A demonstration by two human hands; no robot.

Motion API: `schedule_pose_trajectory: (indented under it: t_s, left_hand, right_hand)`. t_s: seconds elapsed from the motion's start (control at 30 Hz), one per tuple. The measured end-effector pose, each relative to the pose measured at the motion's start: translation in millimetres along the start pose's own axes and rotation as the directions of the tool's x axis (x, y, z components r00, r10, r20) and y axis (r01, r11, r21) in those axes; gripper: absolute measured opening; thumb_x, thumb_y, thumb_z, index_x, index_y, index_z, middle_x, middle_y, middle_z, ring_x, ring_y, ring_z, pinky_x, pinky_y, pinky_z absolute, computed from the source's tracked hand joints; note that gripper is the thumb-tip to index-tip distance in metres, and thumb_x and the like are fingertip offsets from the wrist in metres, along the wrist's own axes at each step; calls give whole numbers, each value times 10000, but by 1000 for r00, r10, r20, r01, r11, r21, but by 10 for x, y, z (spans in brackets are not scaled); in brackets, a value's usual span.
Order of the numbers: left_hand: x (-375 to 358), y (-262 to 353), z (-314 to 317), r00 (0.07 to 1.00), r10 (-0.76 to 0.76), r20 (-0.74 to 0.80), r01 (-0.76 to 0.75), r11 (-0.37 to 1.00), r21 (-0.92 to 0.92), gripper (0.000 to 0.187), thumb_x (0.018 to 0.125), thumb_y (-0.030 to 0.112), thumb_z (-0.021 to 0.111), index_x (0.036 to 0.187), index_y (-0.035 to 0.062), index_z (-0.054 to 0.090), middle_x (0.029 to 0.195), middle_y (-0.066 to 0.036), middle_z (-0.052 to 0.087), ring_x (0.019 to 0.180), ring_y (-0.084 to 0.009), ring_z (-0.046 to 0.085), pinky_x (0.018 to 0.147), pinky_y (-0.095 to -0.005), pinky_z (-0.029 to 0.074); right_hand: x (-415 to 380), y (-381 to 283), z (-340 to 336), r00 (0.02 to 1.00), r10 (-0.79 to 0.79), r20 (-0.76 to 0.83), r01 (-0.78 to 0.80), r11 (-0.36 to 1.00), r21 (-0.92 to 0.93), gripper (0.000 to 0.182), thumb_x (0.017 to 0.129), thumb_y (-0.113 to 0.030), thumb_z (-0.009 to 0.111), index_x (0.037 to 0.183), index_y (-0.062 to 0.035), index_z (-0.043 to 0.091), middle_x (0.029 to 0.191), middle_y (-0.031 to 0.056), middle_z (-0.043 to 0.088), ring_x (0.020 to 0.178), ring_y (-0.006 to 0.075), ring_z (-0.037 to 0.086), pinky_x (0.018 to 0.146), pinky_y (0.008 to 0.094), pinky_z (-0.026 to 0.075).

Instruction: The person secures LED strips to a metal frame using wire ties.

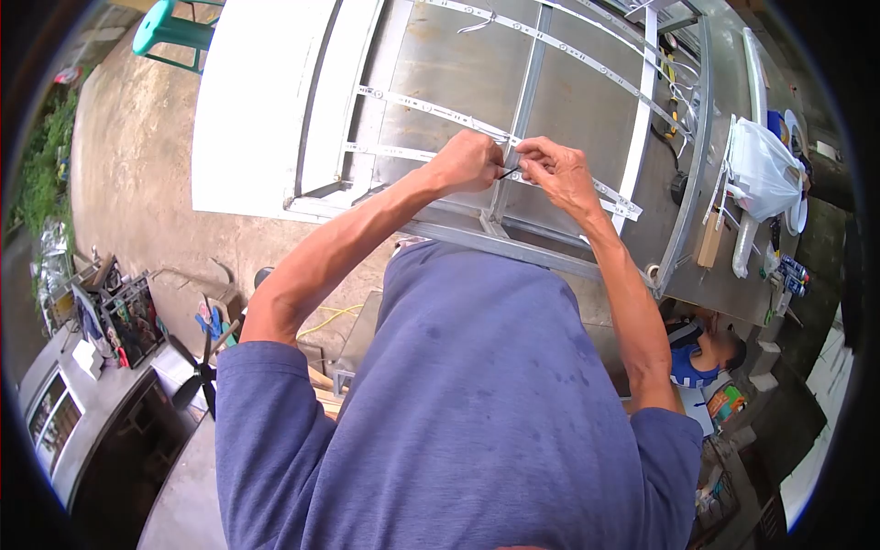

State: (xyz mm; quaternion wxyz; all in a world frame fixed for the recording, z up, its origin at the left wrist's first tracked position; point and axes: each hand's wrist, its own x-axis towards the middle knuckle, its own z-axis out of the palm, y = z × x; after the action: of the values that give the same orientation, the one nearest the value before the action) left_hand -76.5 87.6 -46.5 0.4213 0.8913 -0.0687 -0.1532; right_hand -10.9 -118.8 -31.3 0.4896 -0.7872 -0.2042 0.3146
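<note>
Both of my hands meet over a metal frame (532, 82) crossed by white LED light strips (431, 108). My left hand (469, 161) is closed, and a thin black strip (510, 171), perhaps a cable tie, sticks out from its fingers. The thumb and fingertips of my right hand (561, 172) pinch at the other end of that strip. Beneath the fingers, an upright bar of the frame crosses one of the light strips, and my hands partly cover this crossing.
A white panel (252, 110) lies under the frame's left side. At right, a plastic bag (763, 165) and tools rest on a table. Another person (701, 356) is low at the right. A green stool (174, 32) stands upper left, a black fan (197, 374) lower left.
</note>
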Motion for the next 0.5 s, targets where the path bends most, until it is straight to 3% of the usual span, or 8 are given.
schedule_pose_trajectory:
  t_s: [0.07,0.17,0.2,0.23,0.3,0.5]
  left_hand:
    - [29,-54,54,999,47,-2,-47,999,-8,177,809,159,727,879,2,766,747,-239,678,685,-376,679,657,-441,521]
    - [36,-26,38,1000,-14,27,17,995,-101,175,811,130,722,913,-5,766,772,-207,712,688,-313,702,656,-396,534]
    - [47,9,20,997,-59,46,63,993,-99,169,803,139,723,893,5,775,767,-220,706,710,-361,703,676,-429,544]
    - [54,25,28,991,-113,69,122,982,-143,164,823,149,722,892,12,780,756,-205,710,689,-333,704,672,-417,538]
    - [38,66,-30,996,-60,59,64,996,-55,172,828,155,727,910,14,781,753,-201,710,677,-318,701,665,-410,533]
    - [50,78,-41,988,-96,120,105,992,-71,208,848,160,717,960,-8,768,782,-200,721,695,-302,707,678,-399,532]
  right_hand:
    - [-13,47,-6,1000,4,-11,-4,999,37,198,901,-21,670,1096,1,700,868,96,743,735,133,723,672,274,590]
    - [-14,117,-8,998,-62,-29,62,998,-19,206,885,-58,666,1078,5,698,813,103,730,718,153,712,665,312,568]
    - [-25,77,-41,997,-78,6,78,996,-42,183,918,-54,641,1087,-18,701,862,91,742,773,153,722,704,297,589]
    - [-54,-1,-78,983,-181,-9,178,972,-156,173,897,-56,643,1056,-21,699,815,90,730,732,173,715,678,319,571]
    - [-7,118,-27,986,-165,-32,157,971,-179,191,862,-61,646,1041,-22,698,786,108,713,717,216,708,681,354,548]
    - [-14,161,25,975,-215,-61,199,960,-196,201,838,-55,639,1026,-33,706,800,132,715,757,298,704,736,398,539]
